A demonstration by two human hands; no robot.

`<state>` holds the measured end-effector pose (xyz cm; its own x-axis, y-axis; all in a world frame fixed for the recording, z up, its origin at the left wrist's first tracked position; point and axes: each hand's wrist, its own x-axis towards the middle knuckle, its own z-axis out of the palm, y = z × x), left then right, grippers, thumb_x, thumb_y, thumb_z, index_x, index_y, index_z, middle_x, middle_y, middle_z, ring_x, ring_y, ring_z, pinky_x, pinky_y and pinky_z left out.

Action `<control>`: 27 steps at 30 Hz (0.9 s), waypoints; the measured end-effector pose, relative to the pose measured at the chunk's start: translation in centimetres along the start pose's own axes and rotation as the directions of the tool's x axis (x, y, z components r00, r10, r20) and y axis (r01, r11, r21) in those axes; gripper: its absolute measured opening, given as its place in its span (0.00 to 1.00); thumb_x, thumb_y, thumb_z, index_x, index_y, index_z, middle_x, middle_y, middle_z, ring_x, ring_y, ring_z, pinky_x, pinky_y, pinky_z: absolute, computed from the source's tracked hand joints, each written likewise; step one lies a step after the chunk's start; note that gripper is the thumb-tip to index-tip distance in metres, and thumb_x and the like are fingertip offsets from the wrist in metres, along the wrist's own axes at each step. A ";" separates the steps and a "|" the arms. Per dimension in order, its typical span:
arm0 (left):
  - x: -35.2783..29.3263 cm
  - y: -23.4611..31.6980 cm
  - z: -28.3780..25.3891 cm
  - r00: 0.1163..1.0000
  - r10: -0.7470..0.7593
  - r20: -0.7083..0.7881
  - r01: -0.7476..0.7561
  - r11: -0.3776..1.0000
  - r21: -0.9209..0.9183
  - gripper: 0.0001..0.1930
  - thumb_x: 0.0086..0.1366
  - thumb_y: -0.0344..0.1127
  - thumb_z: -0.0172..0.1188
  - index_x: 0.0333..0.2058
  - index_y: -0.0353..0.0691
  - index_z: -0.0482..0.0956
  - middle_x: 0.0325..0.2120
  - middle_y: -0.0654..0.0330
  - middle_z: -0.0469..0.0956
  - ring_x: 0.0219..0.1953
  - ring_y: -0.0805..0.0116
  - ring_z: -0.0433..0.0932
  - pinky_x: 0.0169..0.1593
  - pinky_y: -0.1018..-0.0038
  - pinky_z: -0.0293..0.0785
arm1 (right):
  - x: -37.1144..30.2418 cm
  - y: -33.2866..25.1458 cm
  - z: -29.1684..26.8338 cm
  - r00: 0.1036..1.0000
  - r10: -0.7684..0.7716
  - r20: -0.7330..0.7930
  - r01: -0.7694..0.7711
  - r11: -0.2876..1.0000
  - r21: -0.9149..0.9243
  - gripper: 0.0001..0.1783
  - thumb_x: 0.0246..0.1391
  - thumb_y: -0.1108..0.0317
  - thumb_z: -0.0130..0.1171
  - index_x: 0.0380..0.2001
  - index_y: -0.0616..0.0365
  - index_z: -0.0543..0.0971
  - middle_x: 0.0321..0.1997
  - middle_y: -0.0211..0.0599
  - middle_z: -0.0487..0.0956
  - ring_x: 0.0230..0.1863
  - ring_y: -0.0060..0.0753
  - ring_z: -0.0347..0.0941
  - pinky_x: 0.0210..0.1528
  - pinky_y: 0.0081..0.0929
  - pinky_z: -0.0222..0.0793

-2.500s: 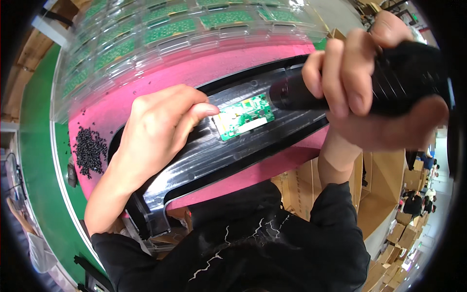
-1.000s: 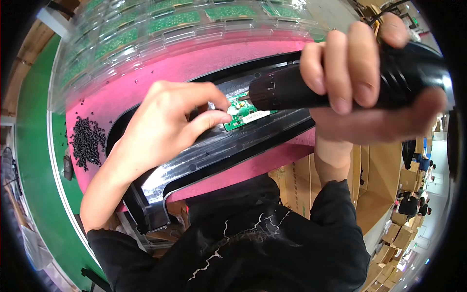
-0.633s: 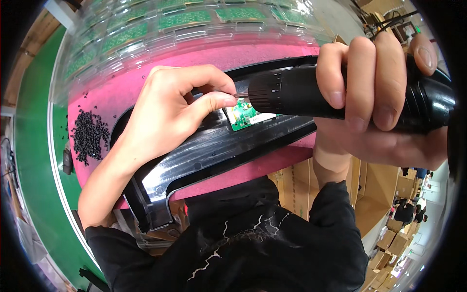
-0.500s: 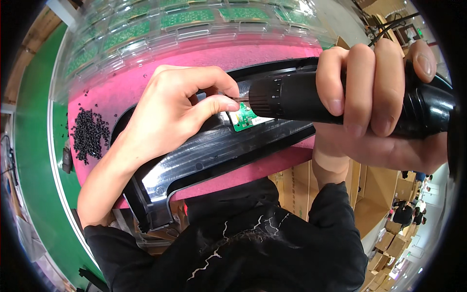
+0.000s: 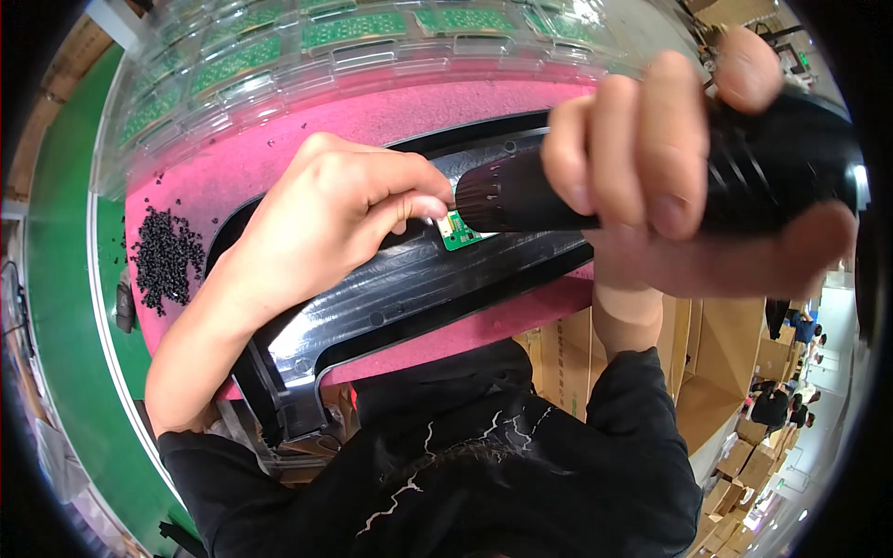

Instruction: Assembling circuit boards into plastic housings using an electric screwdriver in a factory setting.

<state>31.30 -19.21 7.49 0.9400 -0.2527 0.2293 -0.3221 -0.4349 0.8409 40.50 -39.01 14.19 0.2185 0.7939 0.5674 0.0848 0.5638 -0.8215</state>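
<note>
My right hand [image 5: 651, 153] is wrapped round a black electric screwdriver [image 5: 507, 197], held almost level and pointing left. At its tip, my left hand [image 5: 312, 219] has thumb and forefinger pinched together; what they grip is too small and covered to make out. Just below the fingertips a small green circuit board [image 5: 458, 237] with a pale connector shows partly, the rest hidden behind the screwdriver. The board lies on a long, curved black plastic housing [image 5: 419, 279], which rests across the pink work surface [image 5: 265, 139].
A heap of small black screws [image 5: 167, 256] lies left of the housing, with a few strays around it. Clear plastic trays [image 5: 372, 67] holding several green circuit boards line the far side. Cardboard boxes [image 5: 716, 358] stand to the right, and people are visible farther off.
My right hand has moved left and slightly up with the screwdriver, turning its grip. The screwdriver's nose now sits closer to my left fingertips, which have shifted slightly and stay pinched.
</note>
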 end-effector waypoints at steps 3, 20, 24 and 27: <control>0.6 0.0 0.5 0.947 0.314 -0.071 -0.290 0.928 0.233 0.04 0.57 0.23 0.65 0.31 0.31 0.81 0.25 0.53 0.81 0.28 0.58 0.82 0.31 0.70 0.77 | -0.6 -0.4 1.9 0.967 0.057 -0.246 -0.079 0.994 -0.077 0.33 0.57 0.38 0.56 0.50 0.56 0.67 0.23 0.29 0.70 0.20 0.24 0.64 0.28 0.25 0.62; -0.6 -0.1 0.1 0.808 0.083 0.583 -0.223 0.959 0.174 0.05 0.50 0.27 0.66 0.27 0.36 0.80 0.26 0.61 0.76 0.33 0.59 0.79 0.32 0.64 0.74 | -0.5 2.7 2.5 0.761 0.179 -0.623 -0.232 0.973 -0.004 0.24 0.53 0.57 0.66 0.42 0.60 0.66 0.19 0.37 0.69 0.17 0.27 0.64 0.21 0.24 0.62; -0.8 0.8 0.4 0.800 0.056 0.598 -0.281 0.915 0.289 0.08 0.47 0.24 0.63 0.28 0.35 0.77 0.25 0.60 0.75 0.33 0.57 0.79 0.31 0.64 0.74 | 0.9 2.8 1.8 0.821 0.279 -0.498 -0.343 0.938 -0.040 0.12 0.54 0.67 0.62 0.30 0.62 0.71 0.17 0.33 0.70 0.14 0.21 0.63 0.18 0.19 0.60; -1.2 0.7 0.3 0.857 0.111 0.503 -0.321 0.878 0.354 0.09 0.48 0.24 0.62 0.32 0.34 0.77 0.26 0.58 0.76 0.33 0.55 0.79 0.33 0.63 0.74 | 1.4 2.8 2.1 0.812 0.318 -0.489 -0.401 0.913 -0.071 0.12 0.54 0.68 0.62 0.33 0.64 0.72 0.18 0.33 0.71 0.14 0.21 0.64 0.18 0.19 0.60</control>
<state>29.88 -19.51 7.68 0.7136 -0.6992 0.0432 -0.6246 -0.6070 0.4913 38.99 -35.81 12.84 0.6799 0.7129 0.1718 0.0591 0.1803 -0.9818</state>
